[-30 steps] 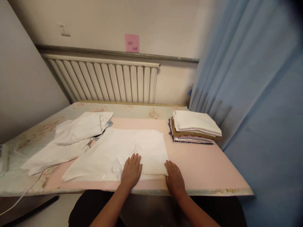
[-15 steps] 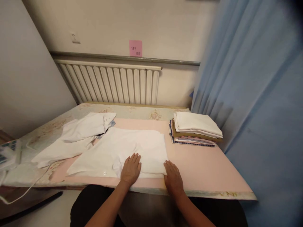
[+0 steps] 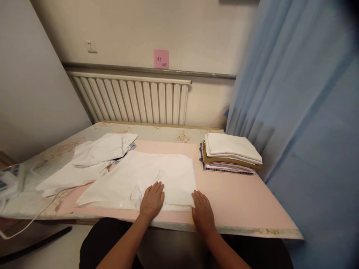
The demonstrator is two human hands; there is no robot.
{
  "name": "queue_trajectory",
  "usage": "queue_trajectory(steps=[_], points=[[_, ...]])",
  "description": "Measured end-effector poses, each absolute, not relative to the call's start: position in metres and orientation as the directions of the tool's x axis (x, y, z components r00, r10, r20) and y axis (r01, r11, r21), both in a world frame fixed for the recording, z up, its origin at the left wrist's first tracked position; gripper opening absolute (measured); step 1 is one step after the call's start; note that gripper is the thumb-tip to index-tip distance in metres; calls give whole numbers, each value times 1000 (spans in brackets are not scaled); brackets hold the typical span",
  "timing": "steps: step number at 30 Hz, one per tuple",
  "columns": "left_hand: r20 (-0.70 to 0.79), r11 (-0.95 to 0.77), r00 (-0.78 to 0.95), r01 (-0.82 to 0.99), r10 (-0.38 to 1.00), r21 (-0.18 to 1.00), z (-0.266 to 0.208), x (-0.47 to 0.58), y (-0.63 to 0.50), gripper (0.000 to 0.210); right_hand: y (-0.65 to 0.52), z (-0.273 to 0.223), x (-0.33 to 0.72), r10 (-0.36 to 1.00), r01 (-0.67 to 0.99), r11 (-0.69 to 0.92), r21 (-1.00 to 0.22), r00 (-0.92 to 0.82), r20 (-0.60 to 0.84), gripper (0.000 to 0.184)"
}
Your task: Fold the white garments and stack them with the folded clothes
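Observation:
A white garment (image 3: 168, 168), partly folded, lies spread on the pink mat (image 3: 230, 201). Its right end is squared off, while the left part slants out flat and bears a small round mark (image 3: 121, 204). My left hand (image 3: 153, 200) rests flat on the front of the cloth, fingers stretched, beside a bunched wrinkle. At the front right corner my right hand (image 3: 202, 209) touches the garment's edge with its fingers extended. Both hands are open, though my right thumb is hard to see.
A stack of folded clothes (image 3: 231, 153) stands at the right, white on top. Crumpled white clothes (image 3: 101, 153) lie at the left, near a white device (image 3: 11, 181) with a cord. Behind the table are a radiator (image 3: 131, 99) and, at right, a blue curtain (image 3: 303, 112).
The view has shifted slightly. Both hands stay in nearly the same places on the garment, and the cloth looks almost unchanged.

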State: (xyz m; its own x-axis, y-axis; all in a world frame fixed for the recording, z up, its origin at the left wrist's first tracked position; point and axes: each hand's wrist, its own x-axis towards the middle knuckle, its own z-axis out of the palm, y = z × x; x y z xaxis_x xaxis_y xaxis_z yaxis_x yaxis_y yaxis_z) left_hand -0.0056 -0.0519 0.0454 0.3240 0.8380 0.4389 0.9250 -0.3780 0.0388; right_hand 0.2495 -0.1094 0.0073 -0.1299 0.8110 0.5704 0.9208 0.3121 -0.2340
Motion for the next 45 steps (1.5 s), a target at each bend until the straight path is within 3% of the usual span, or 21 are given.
queue_trajectory(steps=[45], points=[[449,-386,325,921,832,50,46,-7,-53,39,-110,8,248,813,932,294,-210,-129,567,55]])
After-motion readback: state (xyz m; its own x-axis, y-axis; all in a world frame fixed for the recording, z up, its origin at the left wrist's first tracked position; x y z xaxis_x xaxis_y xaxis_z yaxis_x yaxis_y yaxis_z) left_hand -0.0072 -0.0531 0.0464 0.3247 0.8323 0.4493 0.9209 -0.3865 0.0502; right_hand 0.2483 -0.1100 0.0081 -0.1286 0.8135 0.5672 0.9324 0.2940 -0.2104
